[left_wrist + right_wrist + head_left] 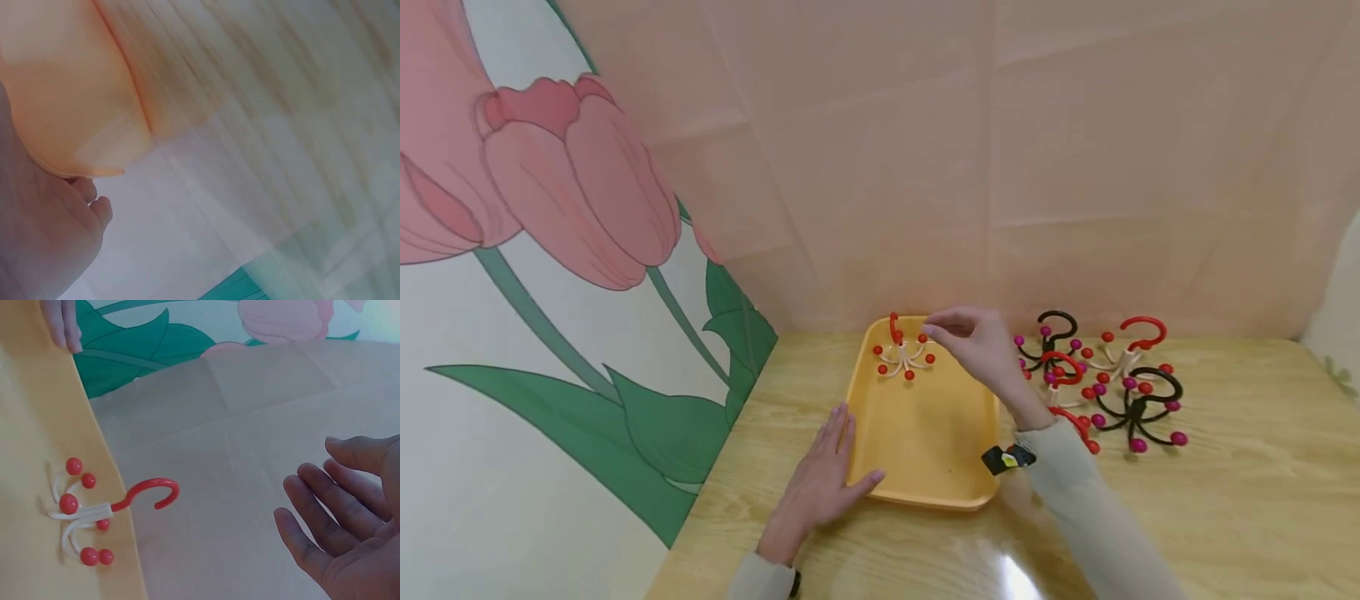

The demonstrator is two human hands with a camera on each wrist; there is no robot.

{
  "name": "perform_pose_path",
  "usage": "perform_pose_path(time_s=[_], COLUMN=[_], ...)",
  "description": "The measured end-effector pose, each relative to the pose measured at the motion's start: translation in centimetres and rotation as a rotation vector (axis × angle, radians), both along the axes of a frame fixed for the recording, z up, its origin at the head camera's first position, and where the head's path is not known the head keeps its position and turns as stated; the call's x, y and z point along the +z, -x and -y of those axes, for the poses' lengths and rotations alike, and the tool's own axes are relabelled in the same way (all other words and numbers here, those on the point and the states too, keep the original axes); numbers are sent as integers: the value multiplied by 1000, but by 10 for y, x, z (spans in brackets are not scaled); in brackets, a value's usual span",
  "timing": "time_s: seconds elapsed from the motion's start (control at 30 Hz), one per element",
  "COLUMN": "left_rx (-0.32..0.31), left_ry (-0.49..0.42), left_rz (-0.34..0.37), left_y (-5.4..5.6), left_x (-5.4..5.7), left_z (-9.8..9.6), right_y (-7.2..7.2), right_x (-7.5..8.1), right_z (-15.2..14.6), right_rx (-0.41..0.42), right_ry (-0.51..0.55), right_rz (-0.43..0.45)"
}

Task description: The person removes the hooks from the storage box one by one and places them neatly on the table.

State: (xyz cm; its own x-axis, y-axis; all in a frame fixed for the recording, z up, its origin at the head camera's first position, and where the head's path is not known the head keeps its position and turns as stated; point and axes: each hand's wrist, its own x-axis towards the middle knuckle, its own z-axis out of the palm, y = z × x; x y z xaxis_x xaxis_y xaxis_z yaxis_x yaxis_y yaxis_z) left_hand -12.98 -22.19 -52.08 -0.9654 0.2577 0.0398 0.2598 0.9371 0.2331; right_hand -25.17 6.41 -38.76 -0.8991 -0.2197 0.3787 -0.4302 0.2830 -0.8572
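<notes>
A white multi-arm hanger (901, 358) with red ball tips and a red hook stands in the far left part of a yellow tray (925, 442). In the right wrist view, the hook of this hanger (94, 512) reaches out past the tray's edge. My right hand (973, 342) is over the tray's far right part, just right of the hanger and apart from it. Its fingers are loosely bent, with nothing between them. My left hand (822, 479) rests at the tray's near left corner, fingers straight along the side and thumb over the near rim.
Right of the tray, several similar hangers stand close together on the wooden table (1247, 492). Among them are a black hanger (1137, 408) with magenta tips and a white one (1127, 362) with a red hook. My right forearm partly covers the nearest red hook (1071, 421). Walls border the table behind and left.
</notes>
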Motion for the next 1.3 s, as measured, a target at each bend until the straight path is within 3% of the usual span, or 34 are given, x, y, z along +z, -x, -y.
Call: perform_pose_path(time_s=[0.2, 0.5, 0.87, 1.3], left_rx=[-2, -7, -15, 4], left_ry=[5, -10, -27, -22], left_rz=[-14, -18, -22, -4], left_y=[-1, -2, -2, -2], left_x=[0, -2, 1, 0], left_z=[-2, 0, 0, -2], right_y=[24, 54, 69, 80], right_x=[-14, -49, -76, -92], right_z=[13, 32, 55, 77], right_rx=[-7, -42, -44, -85], right_ry=[-10, -94, -170, -233], right_rz=[18, 106, 93, 80])
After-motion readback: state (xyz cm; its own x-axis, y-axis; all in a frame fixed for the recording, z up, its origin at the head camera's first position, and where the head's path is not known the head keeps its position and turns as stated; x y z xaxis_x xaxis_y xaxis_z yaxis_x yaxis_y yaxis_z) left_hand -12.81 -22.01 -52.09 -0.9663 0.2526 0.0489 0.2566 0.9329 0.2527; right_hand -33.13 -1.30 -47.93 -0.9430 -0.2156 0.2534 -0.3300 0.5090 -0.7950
